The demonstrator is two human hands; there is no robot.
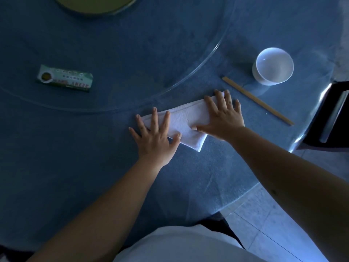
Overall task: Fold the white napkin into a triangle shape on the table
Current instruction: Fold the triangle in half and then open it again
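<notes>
Both hands are lying flat with fingers spread, pressing down on the white napkin [186,121], which is sitting folded into a long strip on the blue tabletop [94,167]; the left hand [154,137] is covering its near-left end and the right hand [223,118] its far-right end. Chopsticks [257,100] are lying just beyond the right hand, a white bowl [272,66] past them; a green packet [65,78] is resting well apart to the left.

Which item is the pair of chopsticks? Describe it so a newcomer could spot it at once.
Start at the round blue-clothed table and go to its right edge, where a small white ceramic bowl stands. Just below the bowl lies the pair of pale wooden chopsticks, running diagonally, to the right of the right hand flat on the folded white cloth napkin. It is the only long, thin thing there.
</notes>
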